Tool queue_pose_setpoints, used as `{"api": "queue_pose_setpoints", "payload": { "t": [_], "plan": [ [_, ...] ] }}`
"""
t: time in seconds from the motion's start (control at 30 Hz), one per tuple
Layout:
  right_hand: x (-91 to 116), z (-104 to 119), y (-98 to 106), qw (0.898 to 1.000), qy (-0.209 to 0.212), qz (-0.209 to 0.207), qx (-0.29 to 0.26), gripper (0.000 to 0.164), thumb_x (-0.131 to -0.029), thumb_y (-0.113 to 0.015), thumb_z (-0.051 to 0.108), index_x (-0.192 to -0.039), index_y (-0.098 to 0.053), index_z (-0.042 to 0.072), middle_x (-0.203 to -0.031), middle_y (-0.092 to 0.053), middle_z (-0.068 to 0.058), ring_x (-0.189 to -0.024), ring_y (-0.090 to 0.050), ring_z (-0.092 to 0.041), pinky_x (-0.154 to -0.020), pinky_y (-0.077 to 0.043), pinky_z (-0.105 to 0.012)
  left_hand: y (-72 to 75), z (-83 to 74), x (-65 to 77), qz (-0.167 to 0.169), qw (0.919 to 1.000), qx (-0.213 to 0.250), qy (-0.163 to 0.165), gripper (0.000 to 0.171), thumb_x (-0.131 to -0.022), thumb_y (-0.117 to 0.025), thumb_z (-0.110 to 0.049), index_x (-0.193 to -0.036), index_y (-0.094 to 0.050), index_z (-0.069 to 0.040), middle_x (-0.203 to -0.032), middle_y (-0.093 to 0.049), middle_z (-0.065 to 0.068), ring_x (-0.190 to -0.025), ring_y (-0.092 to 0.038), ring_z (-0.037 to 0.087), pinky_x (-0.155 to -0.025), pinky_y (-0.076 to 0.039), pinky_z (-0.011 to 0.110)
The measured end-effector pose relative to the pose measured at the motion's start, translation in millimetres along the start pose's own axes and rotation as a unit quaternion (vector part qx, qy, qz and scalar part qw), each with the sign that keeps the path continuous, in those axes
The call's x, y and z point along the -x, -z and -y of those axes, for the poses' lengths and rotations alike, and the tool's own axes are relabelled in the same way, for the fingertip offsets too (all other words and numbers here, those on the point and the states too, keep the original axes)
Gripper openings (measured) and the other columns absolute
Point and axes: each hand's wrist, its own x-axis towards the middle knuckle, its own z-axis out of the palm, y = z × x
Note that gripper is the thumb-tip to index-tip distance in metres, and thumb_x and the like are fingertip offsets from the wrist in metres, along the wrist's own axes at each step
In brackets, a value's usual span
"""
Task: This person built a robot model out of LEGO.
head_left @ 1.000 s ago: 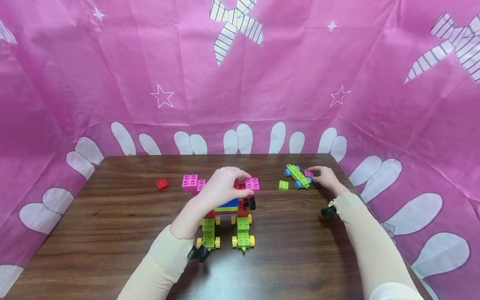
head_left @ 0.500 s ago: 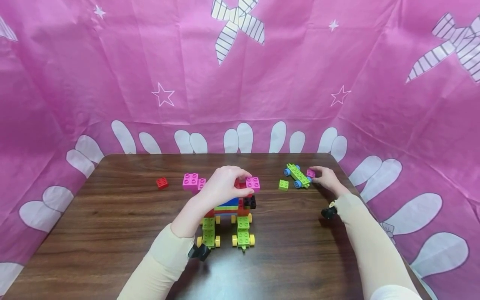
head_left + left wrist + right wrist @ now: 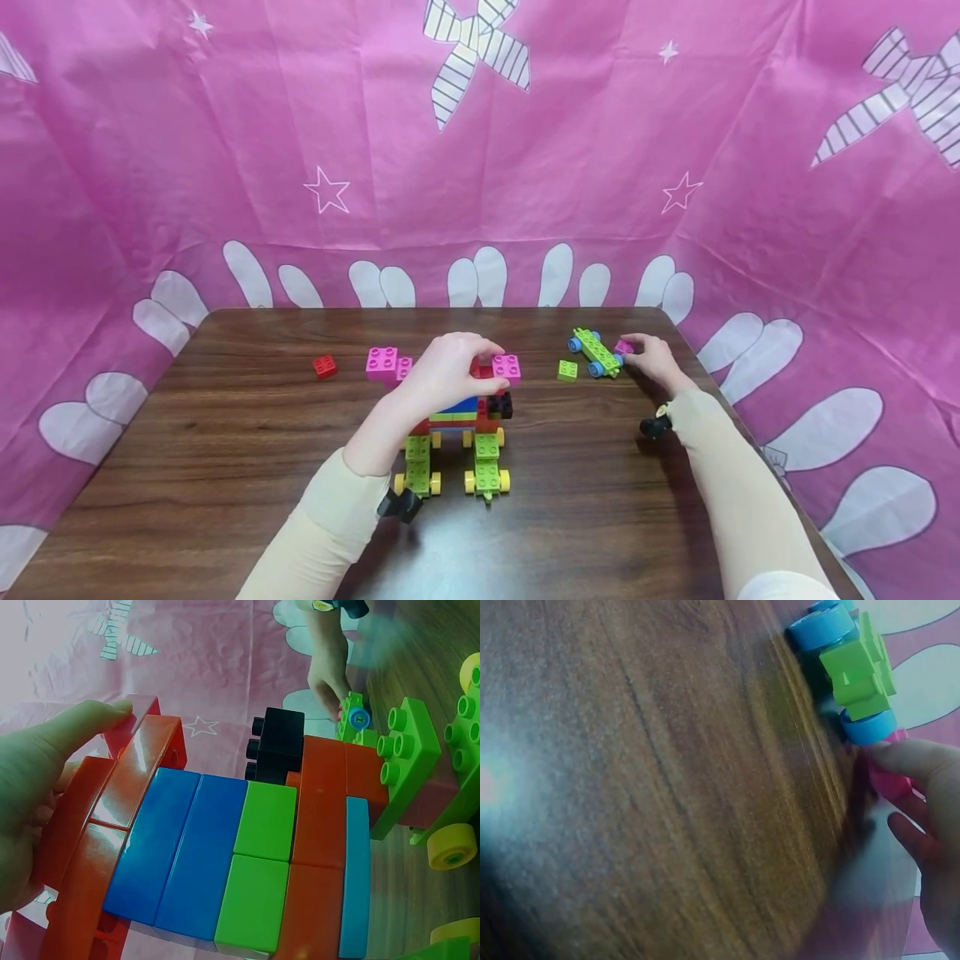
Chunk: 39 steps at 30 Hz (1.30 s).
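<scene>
In the head view my left hand point(image 3: 442, 367) grips a pink brick point(image 3: 506, 367) at the top right of a tall build of toy bricks. The left wrist view shows the build's stacked red, blue point(image 3: 199, 855) and green bricks from the side, with my thumb on the pink brick point(image 3: 136, 724). My other left fingers are partly hidden behind red bricks. At the back right my right hand point(image 3: 654, 362) pinches a small pink brick point(image 3: 623, 347), beside a green wheeled base point(image 3: 596, 352) with blue wheels. The right wrist view shows thumb and fingers around this pink brick point(image 3: 890, 780).
A loose green brick point(image 3: 567, 371) lies left of the wheeled base. One red brick point(image 3: 325, 367) lies at the back left. The build stands on green bases point(image 3: 487, 475) with yellow wheels. Behind the wooden table point(image 3: 225, 450) hangs a pink curtain point(image 3: 585, 183).
My right hand has shifted the small pink brick slightly to the right, away from the wheeled base. The left hand has kept its place on the build.
</scene>
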Motion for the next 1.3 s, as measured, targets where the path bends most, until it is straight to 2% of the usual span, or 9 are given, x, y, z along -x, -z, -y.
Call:
{"api": "queue_pose_setpoints", "payload": {
  "t": [0.2,0.33,0.5,0.6,0.77,0.83,1.0,1.1,1.3],
  "plan": [
    [2.6,10.0,8.2,0.997,-0.044,-0.067,-0.008,0.047,-0.092,-0.064,0.016,-0.131,-0.054,-0.010,-0.120,-0.060,-0.034,-0.107,-0.057,-0.043,-0.096,-0.046,-0.053,-0.2,0.7,-0.6,0.000,1.0000,-0.009,-0.003,0.044,-0.081,-0.080,-0.034,-0.117,-0.071,-0.011,-0.113,-0.072,0.004,-0.106,-0.065,0.019,-0.094,-0.054,0.036],
    [1.6,24.1,15.7,0.993,-0.049,-0.106,-0.032,0.049,-0.091,-0.066,0.021,-0.129,-0.056,-0.008,-0.121,-0.061,-0.031,-0.108,-0.058,-0.040,-0.095,-0.046,-0.049,-0.2,0.8,-0.7,0.001,0.9999,-0.014,-0.003,0.045,-0.080,-0.081,-0.036,-0.117,-0.071,-0.011,-0.113,-0.072,0.005,-0.106,-0.065,0.019,-0.094,-0.054,0.036],
    [3.5,51.5,22.5,0.988,-0.031,-0.136,-0.062,0.047,-0.089,-0.068,0.022,-0.126,-0.060,-0.005,-0.116,-0.065,-0.027,-0.102,-0.060,-0.032,-0.085,-0.048,-0.029,-0.2,1.1,-1.1,0.000,0.9998,-0.017,0.003,0.045,-0.081,-0.080,-0.035,-0.117,-0.071,-0.011,-0.113,-0.072,0.005,-0.106,-0.065,0.020,-0.094,-0.054,0.036],
    [7.1,72.4,25.0,0.987,-0.025,-0.138,-0.079,0.046,-0.089,-0.068,0.021,-0.126,-0.061,-0.004,-0.115,-0.066,-0.026,-0.102,-0.059,-0.030,-0.082,-0.046,-0.022,-0.4,1.2,-1.2,0.001,0.9998,-0.019,0.003,0.044,-0.081,-0.080,-0.035,-0.116,-0.071,-0.011,-0.113,-0.073,0.005,-0.107,-0.065,0.020,-0.094,-0.054,0.036],
    [11.3,110.2,27.7,0.985,0.000,-0.146,-0.093,0.044,-0.086,-0.071,0.019,-0.124,-0.064,-0.002,-0.116,-0.067,-0.025,-0.106,-0.059,-0.031,-0.088,-0.044,-0.028,-0.7,1.1,-1.0,0.002,0.9999,-0.016,0.003,0.044,-0.081,-0.080,-0.036,-0.116,-0.072,-0.011,-0.113,-0.073,0.005,-0.107,-0.065,0.020,-0.094,-0.054,0.036],
    [12.9,125.2,28.2,0.984,0.014,-0.147,-0.099,0.044,-0.085,-0.072,0.018,-0.123,-0.065,-0.002,-0.116,-0.068,-0.024,-0.103,-0.060,-0.029,-0.087,-0.044,-0.027,-0.5,0.9,-0.7,0.002,0.9999,-0.014,0.004,0.043,-0.081,-0.080,-0.036,-0.116,-0.072,-0.011,-0.113,-0.073,0.005,-0.106,-0.065,0.020,-0.093,-0.054,0.036],
    [19.8,159.8,27.6,0.983,0.042,-0.130,-0.120,0.042,-0.082,-0.075,0.017,-0.121,-0.067,0.002,-0.112,-0.071,-0.020,-0.087,-0.061,-0.011,-0.073,-0.046,-0.014,-0.2,0.7,-0.5,0.002,0.9999,-0.013,0.004,0.043,-0.081,-0.079,-0.035,-0.116,-0.072,-0.011,-0.112,-0.073,0.005,-0.106,-0.065,0.020,-0.093,-0.054,0.036],
    [27.7,180.3,27.4,0.982,0.071,-0.119,-0.126,0.042,-0.081,-0.077,0.017,-0.120,-0.069,0.003,-0.109,-0.072,-0.019,-0.079,-0.058,-0.001,-0.068,-0.046,-0.012,-0.2,0.7,-0.6,0.004,0.9999,-0.014,0.004,0.043,-0.082,-0.079,-0.036,-0.116,-0.072,-0.011,-0.112,-0.073,0.005,-0.106,-0.065,0.020,-0.093,-0.054,0.036],
    [49.0,217.0,27.7,0.976,0.129,-0.094,-0.146,0.040,-0.080,-0.078,0.012,-0.118,-0.070,0.002,-0.107,-0.072,-0.019,-0.078,-0.060,0.002,-0.069,-0.048,-0.013,0.2,0.5,-0.8,0.007,0.9999,-0.014,0.005,0.042,-0.082,-0.078,-0.036,-0.115,-0.072,-0.011,-0.111,-0.073,0.005,-0.105,-0.065,0.020,-0.093,-0.054,0.036]
  ]
}}
